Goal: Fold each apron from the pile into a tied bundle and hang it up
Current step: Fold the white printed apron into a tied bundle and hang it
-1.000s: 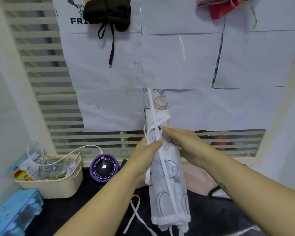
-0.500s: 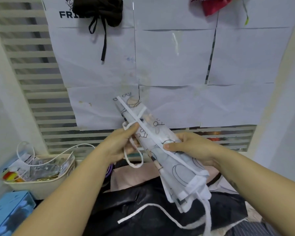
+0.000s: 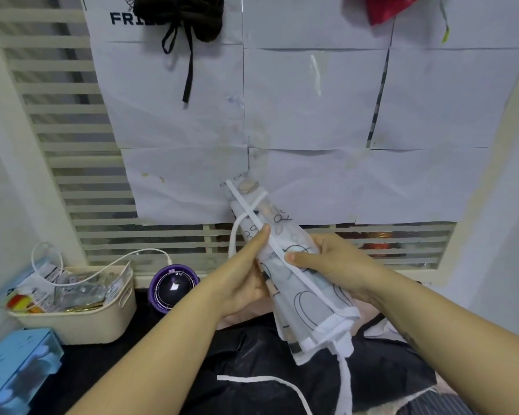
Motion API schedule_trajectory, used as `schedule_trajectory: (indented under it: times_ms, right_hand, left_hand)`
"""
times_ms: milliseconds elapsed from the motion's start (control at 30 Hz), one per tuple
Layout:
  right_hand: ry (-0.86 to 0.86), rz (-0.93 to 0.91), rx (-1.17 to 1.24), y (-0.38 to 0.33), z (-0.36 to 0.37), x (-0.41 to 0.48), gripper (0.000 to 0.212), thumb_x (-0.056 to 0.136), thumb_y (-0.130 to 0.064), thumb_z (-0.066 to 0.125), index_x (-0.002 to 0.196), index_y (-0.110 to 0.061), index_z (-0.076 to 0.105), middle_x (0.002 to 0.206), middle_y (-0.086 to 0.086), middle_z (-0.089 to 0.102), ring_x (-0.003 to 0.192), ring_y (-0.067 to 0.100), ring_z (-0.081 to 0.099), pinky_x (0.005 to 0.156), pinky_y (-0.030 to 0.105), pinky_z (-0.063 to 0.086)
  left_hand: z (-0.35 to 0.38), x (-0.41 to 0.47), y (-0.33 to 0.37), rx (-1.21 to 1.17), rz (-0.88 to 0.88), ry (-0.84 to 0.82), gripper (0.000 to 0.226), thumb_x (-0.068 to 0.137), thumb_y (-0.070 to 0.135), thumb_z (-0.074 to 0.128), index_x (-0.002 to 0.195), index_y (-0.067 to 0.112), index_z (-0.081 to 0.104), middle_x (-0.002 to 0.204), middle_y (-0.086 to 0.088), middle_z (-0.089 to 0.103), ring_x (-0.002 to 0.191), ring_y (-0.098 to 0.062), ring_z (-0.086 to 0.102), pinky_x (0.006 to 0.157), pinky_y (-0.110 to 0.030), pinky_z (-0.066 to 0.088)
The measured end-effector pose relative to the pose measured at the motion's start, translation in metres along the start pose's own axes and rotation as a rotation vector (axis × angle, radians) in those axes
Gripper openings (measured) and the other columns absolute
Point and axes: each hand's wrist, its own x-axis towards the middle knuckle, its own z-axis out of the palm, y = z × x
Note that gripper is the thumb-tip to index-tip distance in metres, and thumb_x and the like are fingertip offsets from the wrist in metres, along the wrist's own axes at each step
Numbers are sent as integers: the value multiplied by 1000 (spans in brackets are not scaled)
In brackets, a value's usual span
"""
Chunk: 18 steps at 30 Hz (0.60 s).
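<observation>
White printed cloth is filling both hands. I am watching the left hand (image 3: 243, 283) gripping the rolled apron (image 3: 312, 304) from its left flank, with what I am taking for the thumb lying straight up along the cloth and the other fingers hidden behind it. The right hand (image 3: 333, 265) is clasping the roll from its right flank, fingers curling round the back and thumb (image 3: 294, 257) pressing the white strap (image 3: 304, 284) against the cloth. Both hands are touching the roll at mid-length, neither nearer than the other.

The roll's long axis is running slantwise, the far tip pointing up and left and the hemmed near end dropping toward me and right. The strap is following that axis and crossing itself just above the left thumb. A slack loop (image 3: 233, 235) is hanging off the roll's left side. I am judging the tie unfinished, and the left hand better placed to draw that loop tight.

Below the roll, a dark pile (image 3: 282, 363) is lying with a loose strap end (image 3: 267, 380) on it. High above the roll, a black bundle (image 3: 189, 13) and a red bundle (image 3: 378, 10) are hanging.
</observation>
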Motion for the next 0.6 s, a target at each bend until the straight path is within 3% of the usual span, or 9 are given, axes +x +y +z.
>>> schedule_trajectory:
  times_ms: [67, 200, 267, 367, 467, 600]
  right_hand:
    - [-21, -26, -11, -2, 1, -4, 12, 91, -18, 63, 101, -14, 69, 93, 4, 75, 86, 20, 72, 75, 24, 56]
    - [-39, -40, -133, -1, 3, -8, 8, 90, -19, 64, 95, -16, 69, 88, -1, 75, 82, 13, 71, 73, 23, 56]
    - [-7, -54, -168, -1, 4, -9, 4, 89, -21, 66, 91, -21, 69, 86, -5, 75, 79, 9, 71, 72, 22, 56]
    - [82, -98, -276, 0, 6, -12, 14, 89, -29, 65, 100, -20, 66, 92, -4, 73, 81, 6, 68, 73, 25, 55]
    - [144, -212, -483, 8, 13, -20, 32, 90, -34, 62, 117, -28, 45, 99, -14, 60, 74, -7, 54, 65, 13, 42]
    - [-86, -240, -376, 15, 4, -25, 82, 91, -28, 63, 144, -47, 3, 120, -41, 40, 101, -24, 48, 85, 0, 37]
  left_hand:
    - [2, 6, 4, -219, 68, 55, 49, 90, 42, 54, 123, 7, 62, 118, -18, 66, 112, -32, 62, 100, -44, 46]
    - [6, 17, 18, -332, 133, 139, 27, 91, 25, 60, 87, 3, 76, 102, -19, 71, 91, -31, 69, 88, -47, 54]
    - [8, 21, 25, -370, 180, 177, 24, 93, 20, 57, 99, 1, 72, 105, -19, 70, 92, -30, 69, 79, -46, 57]
    - [8, 25, 32, -378, 268, 204, 28, 95, 17, 54, 115, -1, 63, 110, -20, 68, 98, -31, 67, 78, -47, 57]
    - [-1, 26, 39, -334, 362, 269, 26, 95, 15, 55, 115, 0, 62, 106, -17, 70, 93, -27, 69, 76, -43, 59]
    - [-12, 23, 44, -268, 403, 360, 27, 93, 15, 59, 116, 2, 63, 106, -15, 71, 94, -25, 69, 77, -40, 59]
